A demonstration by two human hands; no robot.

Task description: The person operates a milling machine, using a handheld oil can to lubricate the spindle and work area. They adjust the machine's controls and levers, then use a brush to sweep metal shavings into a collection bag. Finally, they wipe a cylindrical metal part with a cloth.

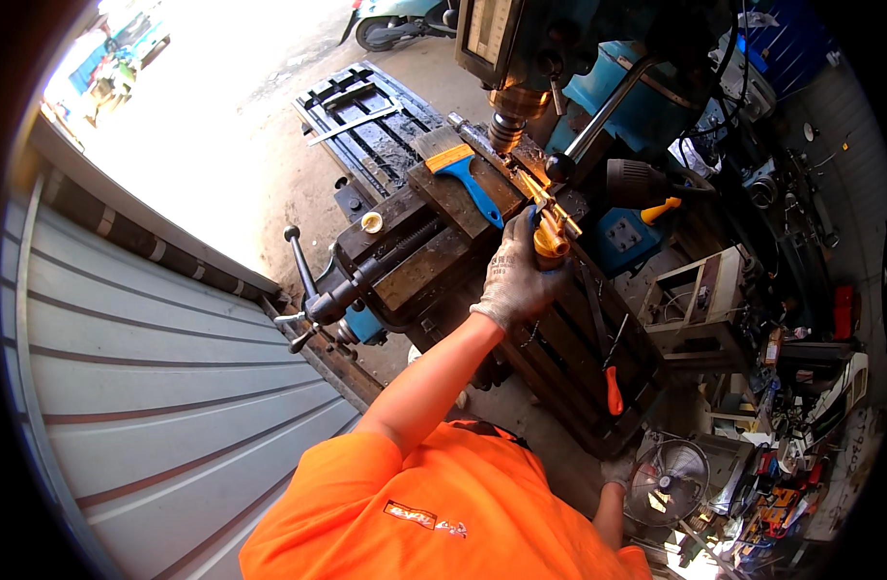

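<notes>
My left hand [523, 271], in a grey work glove, is closed around a yellow-orange oil can [552, 242]. Its thin spout points up toward the spindle and cutter [506, 130] of a milling machine. Just left of that hand, a paintbrush [468, 179] with a blue handle lies on the machine vise [429, 261]. My right hand [617, 471], also gloved, is low at the right, between the end of the machine table [598, 440] and a fan. Its fingers are too small and shaded to make out.
A red-handled screwdriver [614, 389] lies on the machine table. A vise crank [303, 266] sticks out at the left, near a ribbed metal shutter [173, 358]. At the lower right stand a round fan [664, 483] and cluttered tools. A metal frame [695, 300] stands right of the table.
</notes>
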